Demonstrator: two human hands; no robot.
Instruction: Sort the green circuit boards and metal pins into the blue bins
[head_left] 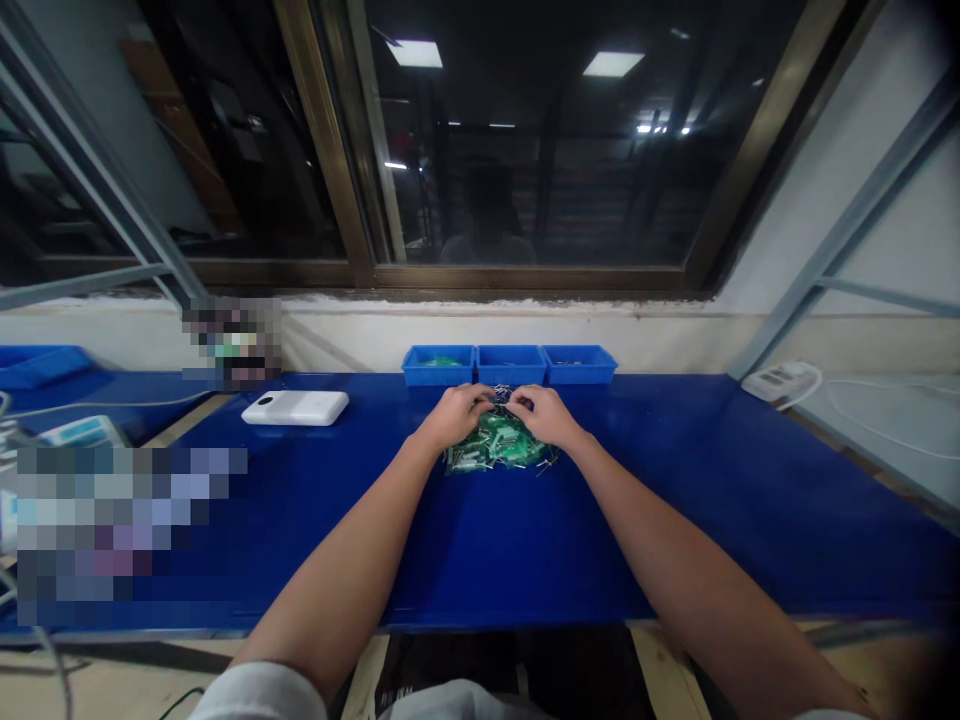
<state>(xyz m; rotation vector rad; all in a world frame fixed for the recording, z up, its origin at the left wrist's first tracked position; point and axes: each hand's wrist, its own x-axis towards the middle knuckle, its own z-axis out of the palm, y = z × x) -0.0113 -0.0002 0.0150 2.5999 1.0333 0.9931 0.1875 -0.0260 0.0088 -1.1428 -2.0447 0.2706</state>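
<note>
We log the left hand [454,415] and right hand [544,416], fingers curled narrow at green leaded parts [496,444]; any pinch is hidden. Parts look light, leads bendable: hold by bodies.

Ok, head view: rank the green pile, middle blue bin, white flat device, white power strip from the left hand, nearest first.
1. Green pile: at left hand
2. Middle blue bin: ahead
3. White flat device: left
4. White power strip: right
</note>
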